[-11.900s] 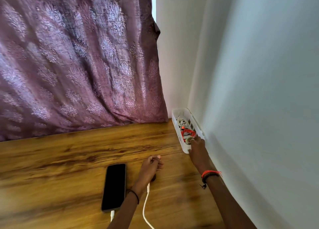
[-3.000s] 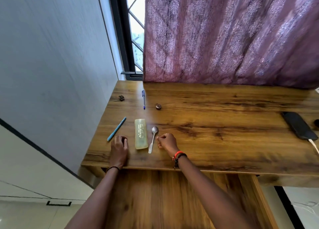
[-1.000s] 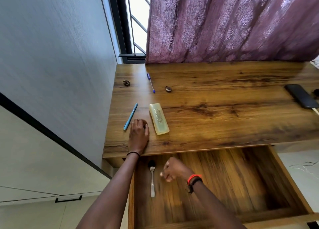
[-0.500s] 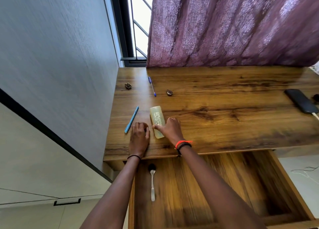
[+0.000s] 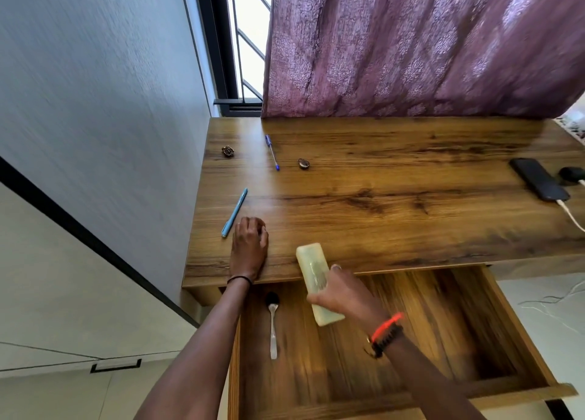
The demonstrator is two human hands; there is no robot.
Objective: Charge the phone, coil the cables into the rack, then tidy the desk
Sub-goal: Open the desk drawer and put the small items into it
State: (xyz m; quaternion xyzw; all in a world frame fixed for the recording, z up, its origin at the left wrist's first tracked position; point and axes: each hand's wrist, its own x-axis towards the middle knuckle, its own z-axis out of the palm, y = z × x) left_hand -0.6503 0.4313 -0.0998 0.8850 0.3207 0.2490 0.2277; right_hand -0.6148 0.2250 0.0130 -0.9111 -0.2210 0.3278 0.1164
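Over the open drawer (image 5: 443, 324), right hand (image 5: 345, 296) grips (blurred) pale case (image 5: 311, 267).

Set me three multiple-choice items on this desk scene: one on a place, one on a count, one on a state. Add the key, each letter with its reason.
1. Where does the spoon lie? A on the desk; B in the drawer; C on the floor.
2. How many pens lie on the desk? A one; B four; C two.
3. What is the right hand doing? A gripping the case; B hanging empty; C pushing the drawer.
Key: 1 B, it lies on the open drawer's floor; 2 C, one light blue, one dark blue; 3 A, its fingers curl round the case.
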